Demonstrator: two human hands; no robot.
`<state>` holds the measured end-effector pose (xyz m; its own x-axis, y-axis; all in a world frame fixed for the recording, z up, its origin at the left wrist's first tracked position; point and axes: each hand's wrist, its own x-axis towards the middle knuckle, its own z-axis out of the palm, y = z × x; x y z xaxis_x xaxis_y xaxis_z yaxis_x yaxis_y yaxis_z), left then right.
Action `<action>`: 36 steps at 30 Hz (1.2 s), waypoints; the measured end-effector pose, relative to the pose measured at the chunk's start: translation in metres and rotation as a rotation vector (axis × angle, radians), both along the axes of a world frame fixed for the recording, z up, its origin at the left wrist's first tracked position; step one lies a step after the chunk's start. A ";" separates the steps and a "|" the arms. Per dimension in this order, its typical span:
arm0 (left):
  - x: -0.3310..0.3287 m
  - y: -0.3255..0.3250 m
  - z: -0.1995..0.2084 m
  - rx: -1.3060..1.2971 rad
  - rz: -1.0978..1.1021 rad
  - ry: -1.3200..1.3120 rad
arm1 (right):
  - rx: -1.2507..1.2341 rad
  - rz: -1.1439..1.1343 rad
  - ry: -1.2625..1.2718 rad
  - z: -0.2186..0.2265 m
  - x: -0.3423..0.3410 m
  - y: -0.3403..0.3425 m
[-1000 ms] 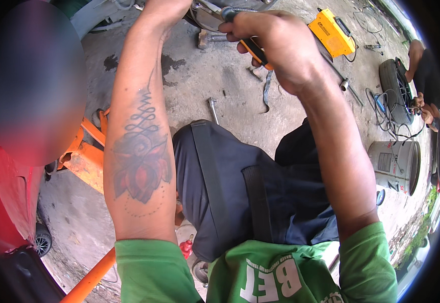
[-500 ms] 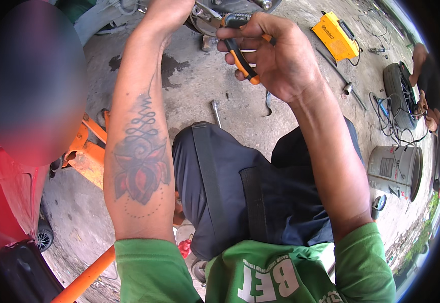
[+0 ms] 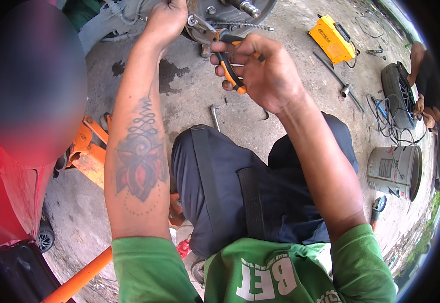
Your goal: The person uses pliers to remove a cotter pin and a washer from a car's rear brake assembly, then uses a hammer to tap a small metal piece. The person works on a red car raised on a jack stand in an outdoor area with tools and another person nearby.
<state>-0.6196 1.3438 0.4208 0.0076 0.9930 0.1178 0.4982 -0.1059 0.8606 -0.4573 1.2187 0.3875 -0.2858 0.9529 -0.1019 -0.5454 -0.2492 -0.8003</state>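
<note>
Evidently right hand has fingers loosely curled round pliers, likely letting handles spread; nose at lower-left edge of wheel hub assembly. Left hand beside it, fingers cropped, can't tell grip.

orange-and-black pliers, top centre; yellow box, upper right; red panel, left; white-lettered green shirt, bottom.

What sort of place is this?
Likely a car repair workshop, possibly open-air: a wheel assembly with its brake parts exposed, a loose wheel on the rough floor, and orange-and-black pliers in the right hand.
</note>
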 end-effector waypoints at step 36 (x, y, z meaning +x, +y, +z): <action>-0.004 0.014 -0.017 0.175 -0.106 -0.126 | -0.196 0.522 -0.869 0.133 0.014 0.076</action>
<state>-0.6236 1.3576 0.4041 0.0854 0.9517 0.2950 0.3659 -0.3054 0.8791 -0.4428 1.2947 0.5204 -0.4122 0.6758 -0.6110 0.4149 -0.4578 -0.7863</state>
